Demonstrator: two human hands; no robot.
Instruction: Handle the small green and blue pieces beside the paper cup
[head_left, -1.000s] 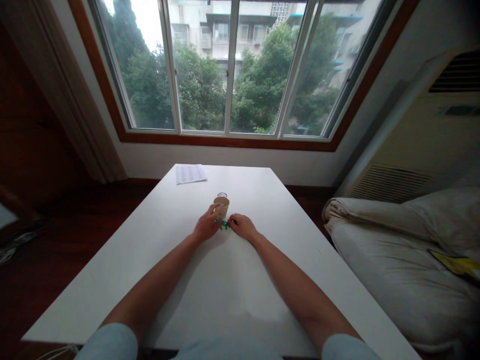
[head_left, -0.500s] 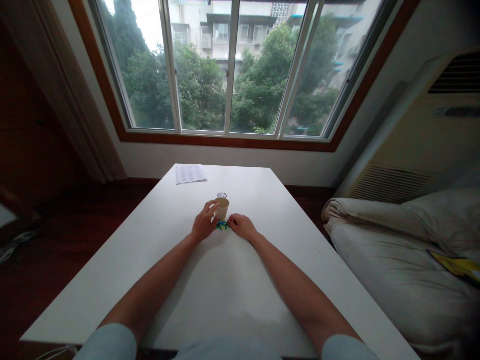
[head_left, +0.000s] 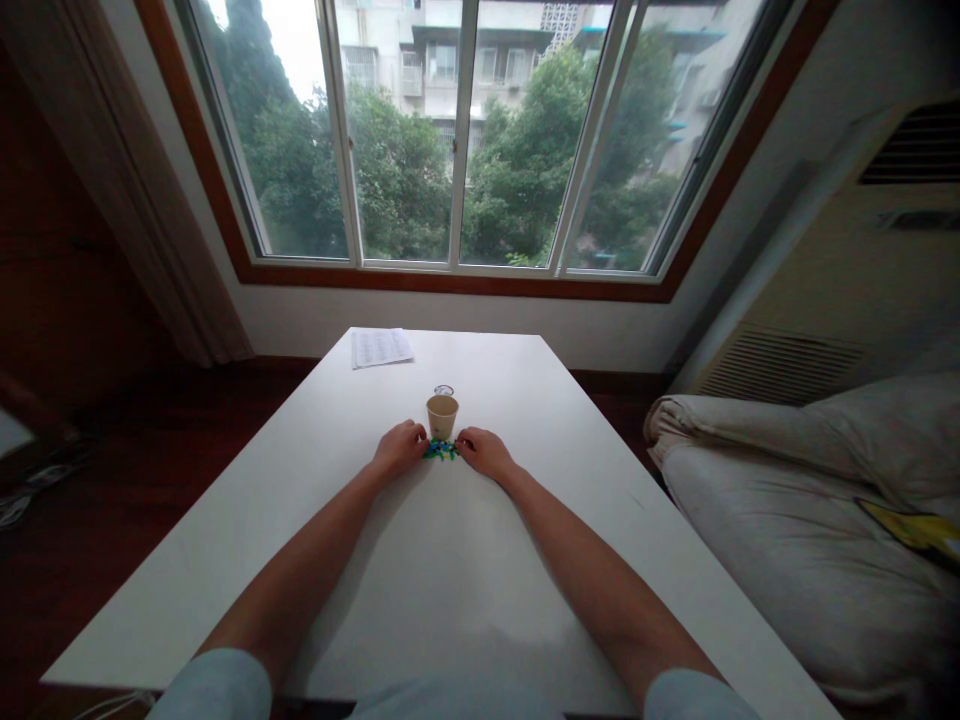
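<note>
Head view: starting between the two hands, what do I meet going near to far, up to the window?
Small green and blue pieces → paper cup → thin dark looped item → papers → window.

- Cool daylight enters through the window (head_left: 405, 225) ahead, where the sky (head_left: 285, 40) is blown out to white.
- The room is dim; the curtain (head_left: 142, 200) and floor (head_left: 150, 440) at the left sink into gloom.
- The white tabletop (head_left: 247, 520) is brightest at its far end, with soft shadow beside the left arm (head_left: 307, 560).
- Wide-angle stretch makes the vented unit (head_left: 840, 260) lean; the top right corner darkens to black.
- Fine detail is soft, blending the blue and green pieces (head_left: 441, 449).
</note>
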